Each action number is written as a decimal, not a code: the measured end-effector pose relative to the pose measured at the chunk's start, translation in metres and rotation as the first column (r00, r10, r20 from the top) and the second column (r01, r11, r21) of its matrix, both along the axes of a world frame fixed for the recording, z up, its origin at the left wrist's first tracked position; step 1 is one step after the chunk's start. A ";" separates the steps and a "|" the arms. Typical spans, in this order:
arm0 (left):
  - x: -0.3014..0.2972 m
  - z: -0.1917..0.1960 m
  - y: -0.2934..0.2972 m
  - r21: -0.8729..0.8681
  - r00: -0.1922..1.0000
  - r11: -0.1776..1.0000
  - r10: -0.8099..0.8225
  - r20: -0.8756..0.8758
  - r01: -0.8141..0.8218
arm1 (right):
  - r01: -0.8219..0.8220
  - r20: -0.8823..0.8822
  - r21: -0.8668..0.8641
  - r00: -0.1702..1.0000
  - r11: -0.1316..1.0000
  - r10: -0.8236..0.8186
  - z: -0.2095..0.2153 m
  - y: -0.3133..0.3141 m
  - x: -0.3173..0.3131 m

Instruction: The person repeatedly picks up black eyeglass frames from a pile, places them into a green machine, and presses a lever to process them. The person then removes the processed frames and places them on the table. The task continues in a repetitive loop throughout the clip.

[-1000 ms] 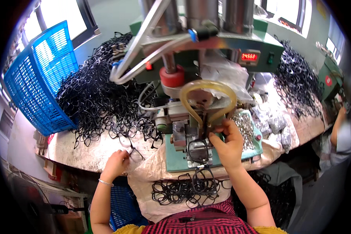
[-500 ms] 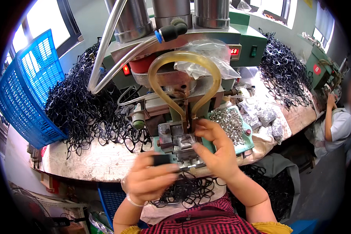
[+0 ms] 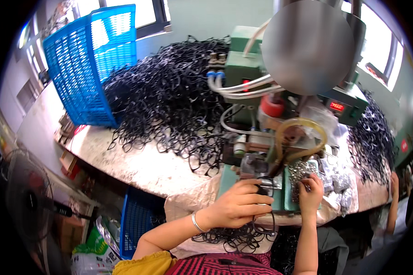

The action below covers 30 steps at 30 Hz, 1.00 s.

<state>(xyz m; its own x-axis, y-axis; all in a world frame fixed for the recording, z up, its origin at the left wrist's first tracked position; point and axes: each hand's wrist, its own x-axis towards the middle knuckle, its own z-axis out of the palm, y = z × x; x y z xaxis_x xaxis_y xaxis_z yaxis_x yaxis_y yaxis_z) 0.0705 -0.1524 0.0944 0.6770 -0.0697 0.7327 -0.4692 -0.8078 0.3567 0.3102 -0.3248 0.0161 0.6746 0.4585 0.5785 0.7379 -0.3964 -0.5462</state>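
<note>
A black eyeglass frame (image 3: pixel 273 224) is pinched in my left hand (image 3: pixel 243 205), right in front of the metal fixture (image 3: pixel 253 164) of a bench press. Part of the frame is hidden behind the fingers. To the right, my right hand (image 3: pixel 312 192) reaches into a green tray (image 3: pixel 288 198) heaped with small shiny metal parts (image 3: pixel 301 170). Its fingertips are curled together at the pile, and whatever they hold is too small to make out. A yellowish hose loop (image 3: pixel 323 133) hangs from the press just above the tray.
Behind the left hand lies a large heap of black eyeglass frames (image 3: pixel 170 87), beside a tipped blue basket (image 3: pixel 94 68). Bags of metal parts (image 3: pixel 342 181) sit right of the tray. More frames (image 3: pixel 234 238) rest at my lap. Another person's arm (image 3: pixel 393 201) shows far right.
My view has swung left. My right hand has gone from the fixture to the tray of metal parts. My left hand has moved up to the fixture, and an eyeglass frame now shows in it.
</note>
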 end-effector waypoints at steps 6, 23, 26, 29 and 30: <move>-0.019 -0.051 0.033 -0.268 0.645 0.611 0.762 -0.056 -0.745 | -0.004 -0.295 0.213 0.953 0.977 0.068 0.001 0.002 -0.003; -0.054 -0.053 0.174 0.615 0.308 0.469 0.882 -0.356 -0.633 | -0.080 -0.435 0.417 0.857 0.906 0.276 0.022 0.035 -0.016; -0.093 -0.105 0.210 0.366 0.439 0.607 0.779 -0.448 -0.705 | -0.054 -0.488 0.367 0.839 0.929 0.241 0.015 0.029 -0.019; -0.112 -0.097 0.195 0.277 0.477 0.710 0.661 -0.579 -0.648 | 0.072 -0.421 0.299 0.905 0.952 0.064 -0.009 -0.023 -0.013; -0.117 -0.092 0.189 0.229 0.486 0.719 0.635 -0.600 -0.657 | 0.094 -0.474 0.356 0.876 0.930 0.093 -0.009 -0.033 -0.016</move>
